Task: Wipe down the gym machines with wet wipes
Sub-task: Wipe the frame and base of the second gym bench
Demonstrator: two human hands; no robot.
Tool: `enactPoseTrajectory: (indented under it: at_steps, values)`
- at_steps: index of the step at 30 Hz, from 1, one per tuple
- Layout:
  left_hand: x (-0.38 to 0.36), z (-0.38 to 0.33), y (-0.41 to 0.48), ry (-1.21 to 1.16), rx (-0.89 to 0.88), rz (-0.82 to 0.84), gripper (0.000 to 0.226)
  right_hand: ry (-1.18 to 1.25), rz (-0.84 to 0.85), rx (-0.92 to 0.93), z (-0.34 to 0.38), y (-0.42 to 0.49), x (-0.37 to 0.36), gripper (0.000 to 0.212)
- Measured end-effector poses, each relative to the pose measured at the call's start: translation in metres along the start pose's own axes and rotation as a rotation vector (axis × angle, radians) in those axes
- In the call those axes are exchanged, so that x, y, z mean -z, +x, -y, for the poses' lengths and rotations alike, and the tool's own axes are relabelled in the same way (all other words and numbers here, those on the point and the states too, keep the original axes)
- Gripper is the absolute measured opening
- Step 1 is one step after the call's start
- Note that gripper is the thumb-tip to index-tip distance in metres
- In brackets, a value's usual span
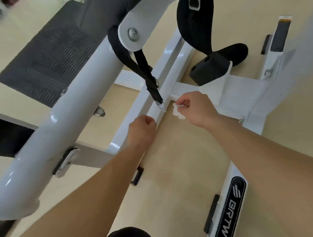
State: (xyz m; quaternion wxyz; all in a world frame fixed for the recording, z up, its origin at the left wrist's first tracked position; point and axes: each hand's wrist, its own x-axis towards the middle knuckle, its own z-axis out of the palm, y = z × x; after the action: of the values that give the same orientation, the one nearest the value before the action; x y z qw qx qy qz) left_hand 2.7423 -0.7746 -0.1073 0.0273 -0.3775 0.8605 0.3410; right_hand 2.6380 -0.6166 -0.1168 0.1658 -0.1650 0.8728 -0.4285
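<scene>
A white gym machine fills the view, with a low square base beam (151,102) running from lower left to upper right above the floor. My right hand (194,108) pinches a crumpled white wet wipe (177,112) just right of that beam, near where a cross beam (185,90) joins it. My left hand (142,129) is curled into a fist beside the beam's near part; I see nothing in it. A black strap (147,72) with a metal end hangs down onto the beam between the two hands.
A thick white tube (66,110) slants across the left. A black ribbed footplate (43,60) lies at upper left. Black pads (194,17) and a black block (209,70) stand at the top. A white leg with a logo (229,208) lies at lower right on the beige floor.
</scene>
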Motion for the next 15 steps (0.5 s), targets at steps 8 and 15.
enactPoseTrajectory:
  at_steps: [8,15]
  values:
    - [0.007,0.025,0.022,0.065,-0.080,-0.187,0.022,0.312,0.007,-0.015,-0.011,0.024,-0.106,0.004]
    - [0.019,0.060,-0.008,0.065,-0.079,-0.342,0.019,0.593,-0.193,-0.042,0.028,0.023,-0.180,0.008]
